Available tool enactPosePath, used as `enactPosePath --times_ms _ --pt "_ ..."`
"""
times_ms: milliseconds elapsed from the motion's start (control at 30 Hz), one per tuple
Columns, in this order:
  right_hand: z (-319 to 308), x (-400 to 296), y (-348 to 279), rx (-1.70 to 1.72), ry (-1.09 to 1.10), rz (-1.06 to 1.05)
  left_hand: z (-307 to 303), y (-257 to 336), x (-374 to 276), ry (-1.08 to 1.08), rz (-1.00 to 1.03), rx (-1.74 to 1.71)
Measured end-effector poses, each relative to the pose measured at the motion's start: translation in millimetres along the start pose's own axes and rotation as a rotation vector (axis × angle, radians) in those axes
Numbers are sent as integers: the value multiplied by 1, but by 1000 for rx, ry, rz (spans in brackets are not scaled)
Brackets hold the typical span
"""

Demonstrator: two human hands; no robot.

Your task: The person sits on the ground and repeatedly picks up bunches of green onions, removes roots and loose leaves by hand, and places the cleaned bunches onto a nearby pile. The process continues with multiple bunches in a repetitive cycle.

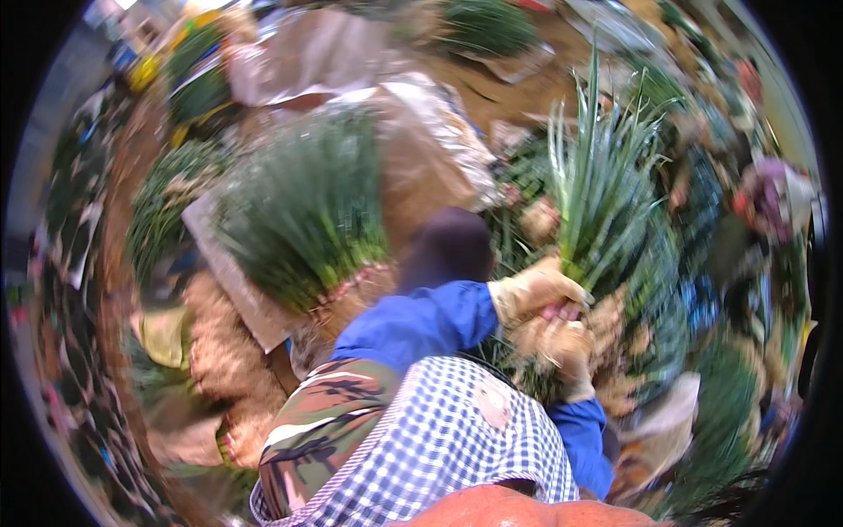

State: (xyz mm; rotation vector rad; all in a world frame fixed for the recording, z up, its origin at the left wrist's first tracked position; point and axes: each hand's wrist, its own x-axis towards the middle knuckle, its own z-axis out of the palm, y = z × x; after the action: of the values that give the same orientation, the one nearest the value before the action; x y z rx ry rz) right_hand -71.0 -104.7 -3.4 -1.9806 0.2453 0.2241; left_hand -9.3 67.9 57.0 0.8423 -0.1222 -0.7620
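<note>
My left hand [541, 290], in a pale glove, is wrapped around the lower stems of a bunch of spring onions [583, 217]. The long green leaves point away from me, and pinkish bulbs show just below the fingers. Close beneath it, my right hand [571, 349], also gloved, is at the root end of the same bunch. Its fingers are curled against the pale fibrous roots [537, 339]; how firmly they grip is hidden. A large fan of spring onions [309, 204] lies to the left on a pale sheet [227, 263], its roots towards me.
More bunches with roots [609, 323] lie right of my hands. At the far left are a root-covered heap [220, 342] and a yellowish cloth [160, 334]. A brown-and-silver sheet [428, 151] spreads ahead. Another pile of greens [490, 26] sits farther off. People appear blurred at the right.
</note>
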Motion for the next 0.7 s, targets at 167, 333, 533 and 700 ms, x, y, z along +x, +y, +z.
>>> enactPosePath --times_ms 167,333,533,700 --pt "26 11 -70 859 -190 2 -5 25 -25 113 243 -171" --pt "60 -13 -100 1060 -531 -8 -13 82 -52 405 470 -236" --pt "90 -21 -135 857 -619 42 -87 123 -114 722 851 -163" --pt "58 -16 -123 839 -531 -7 -148 123 -221 916 799 -28"
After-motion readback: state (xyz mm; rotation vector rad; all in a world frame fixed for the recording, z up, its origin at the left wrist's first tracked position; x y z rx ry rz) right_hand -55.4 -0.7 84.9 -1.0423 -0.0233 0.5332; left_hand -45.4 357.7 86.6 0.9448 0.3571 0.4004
